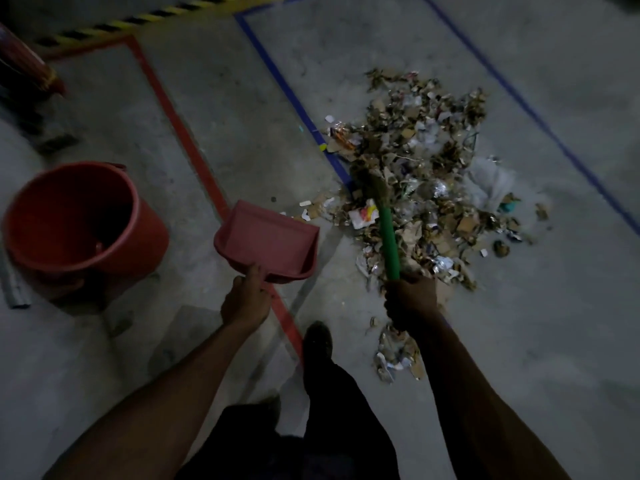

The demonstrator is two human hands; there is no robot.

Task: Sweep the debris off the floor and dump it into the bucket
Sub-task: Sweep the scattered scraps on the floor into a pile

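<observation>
The debris [420, 188] lies ahead and right, nearest the right hand [410, 301], which grips the broom [388, 233], its handle running forward into the pile; the left hand [246, 297] holds the dustpan [268, 239] between pile and bucket [79, 223]

Bucket [83, 223] far left on floor [554, 341]; dustpan [268, 242] just right of it; debris pile [426, 181] further right, broom [384, 216] lying across pile.
</observation>
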